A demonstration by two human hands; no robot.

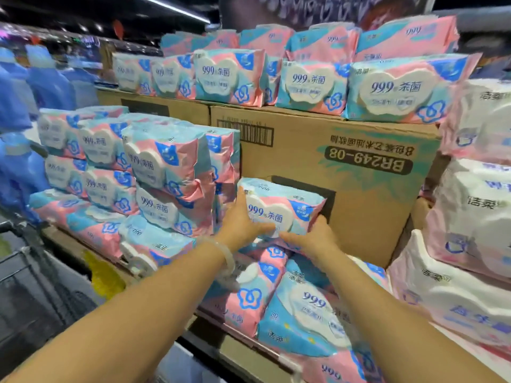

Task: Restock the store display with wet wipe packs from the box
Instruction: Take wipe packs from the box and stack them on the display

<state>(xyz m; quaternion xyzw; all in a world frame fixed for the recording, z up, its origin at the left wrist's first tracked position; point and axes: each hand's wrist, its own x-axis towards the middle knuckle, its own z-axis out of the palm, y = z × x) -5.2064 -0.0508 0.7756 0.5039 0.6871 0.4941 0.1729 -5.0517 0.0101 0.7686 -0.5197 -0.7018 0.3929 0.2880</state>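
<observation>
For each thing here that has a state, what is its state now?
Pink-and-blue wet wipe pack: held upright, sealed.
Left hand: grips the pack's left end.
Right hand: grips its lower right.
Brown cardboard box: closed, printed upside down, packs on top.
Translucent bracelet: on left wrist.

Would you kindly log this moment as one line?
left hand: holds wet wipe pack | right hand: holds same pack | pack: before cardboard box cutout

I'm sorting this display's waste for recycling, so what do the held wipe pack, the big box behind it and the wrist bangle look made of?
Held wipe pack: soft printed plastic film, slightly glossy; it creases where both hands grip.
Big box: brown corrugated cardboard, matte, with a printed barcode and a cut opening.
Bangle: pale and translucent, possibly jade, glass or resin; too blurred to tell.
</observation>
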